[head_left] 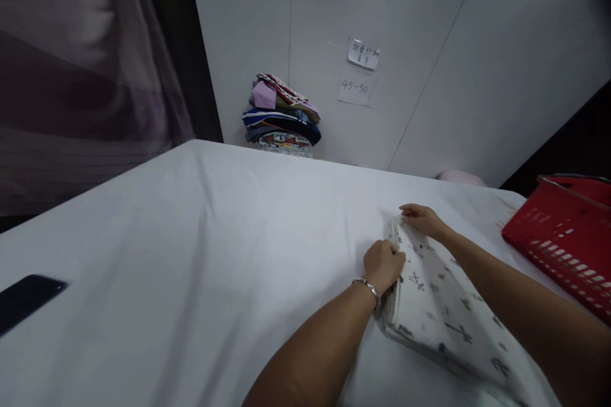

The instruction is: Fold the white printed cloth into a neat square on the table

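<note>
The curled left hand (383,265) gripped a folded white dark-printed cloth (436,315); the outstretched right hand (424,220) pinched its far corner.

At four o'clock in the head view, a folded white cloth (443,311) printed with small dark motifs is laid on a white-covered surface (229,229). Its layered edge is gripped by the left hand (384,262), by whose wrist a silver bracelet (370,288) is worn; its far corner is pinched by the right hand (423,219). At three o'clock a red basket (556,245) is seen, well apart from the left hand. Folded fabrics (282,116) are stacked against the wall (329,0) at eleven o'clock, and two handwritten papers (363,55) are fixed to it at one o'clock. A dark flat object (28,299) is cut off by the frame at eight o'clock; draped fabric (90,63) is hung at ten.
</note>
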A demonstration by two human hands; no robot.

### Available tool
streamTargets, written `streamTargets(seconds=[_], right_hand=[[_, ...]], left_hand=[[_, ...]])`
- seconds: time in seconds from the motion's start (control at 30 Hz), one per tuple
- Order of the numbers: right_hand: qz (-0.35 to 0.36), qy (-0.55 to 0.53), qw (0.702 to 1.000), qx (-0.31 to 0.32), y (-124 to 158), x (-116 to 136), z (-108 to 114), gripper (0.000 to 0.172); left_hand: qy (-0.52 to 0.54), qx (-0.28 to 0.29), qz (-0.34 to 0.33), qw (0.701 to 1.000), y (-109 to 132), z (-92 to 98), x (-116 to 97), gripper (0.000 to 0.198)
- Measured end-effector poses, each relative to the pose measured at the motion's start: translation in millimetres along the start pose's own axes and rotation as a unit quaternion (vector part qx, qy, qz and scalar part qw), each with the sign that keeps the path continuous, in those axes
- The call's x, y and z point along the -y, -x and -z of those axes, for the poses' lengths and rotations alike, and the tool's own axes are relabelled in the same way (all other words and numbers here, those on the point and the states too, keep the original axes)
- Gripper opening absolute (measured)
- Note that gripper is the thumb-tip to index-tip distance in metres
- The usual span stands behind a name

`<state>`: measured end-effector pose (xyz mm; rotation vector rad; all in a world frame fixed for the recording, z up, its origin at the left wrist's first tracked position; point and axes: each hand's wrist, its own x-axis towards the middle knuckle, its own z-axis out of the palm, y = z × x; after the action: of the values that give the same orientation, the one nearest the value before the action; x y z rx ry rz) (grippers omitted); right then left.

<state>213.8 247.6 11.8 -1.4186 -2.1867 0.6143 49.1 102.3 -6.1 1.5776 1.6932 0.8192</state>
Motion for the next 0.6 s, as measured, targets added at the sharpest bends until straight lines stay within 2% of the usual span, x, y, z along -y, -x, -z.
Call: streamTargets(seconds=[0.33,0.6], right_hand=[[-0.003,0.114,0.993,0.025,-8.5,3.5,-4.9,0.031],[0.024,0.142,0.989,0.020,-2.0,13.8,-0.8,0.035]], left_hand=[[0.004,0.002,0.006,1.000,0.1,0.1,-1.0,0.015],[0.005,-0.004,0.000,1.000,-0.4,-0.7,0.4,0.015]])
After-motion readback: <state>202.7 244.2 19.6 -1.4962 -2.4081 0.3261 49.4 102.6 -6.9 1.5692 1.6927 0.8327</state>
